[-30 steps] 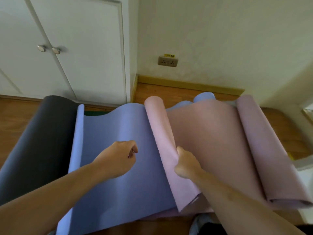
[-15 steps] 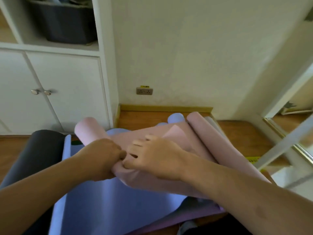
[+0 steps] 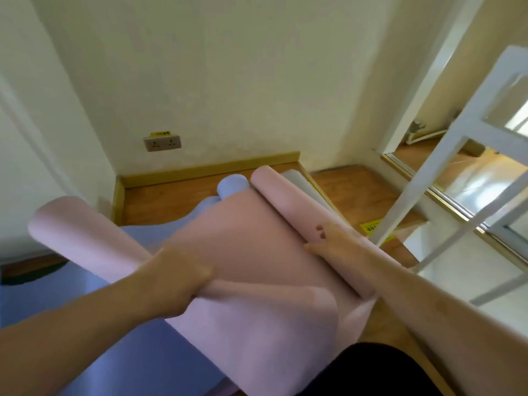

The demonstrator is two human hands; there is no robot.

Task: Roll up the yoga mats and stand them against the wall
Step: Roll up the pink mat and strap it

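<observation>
A pink yoga mat (image 3: 251,252) lies across the middle, curled into a roll at each long side. My left hand (image 3: 177,278) grips the left curl of the pink mat. My right hand (image 3: 328,238) rests on the right-hand roll, fingers fairly straight and blurred. Under the pink mat a lilac-blue mat (image 3: 114,352) spreads flat toward the lower left, and its far end (image 3: 233,185) is curled up near the wall. A grey mat edge (image 3: 297,181) shows beyond the pink roll.
The cream wall (image 3: 228,81) with a double socket (image 3: 162,142) and a wooden skirting board stands ahead. A white cabinet side (image 3: 43,138) is on the left. A white-framed glass door (image 3: 457,167) and its metal threshold are on the right. Wooden floor (image 3: 171,201) lies beyond the mats.
The view has swung right and up. My right hand moved from the left curl across to the right-hand roll. My left hand stayed gripping the left curl.
</observation>
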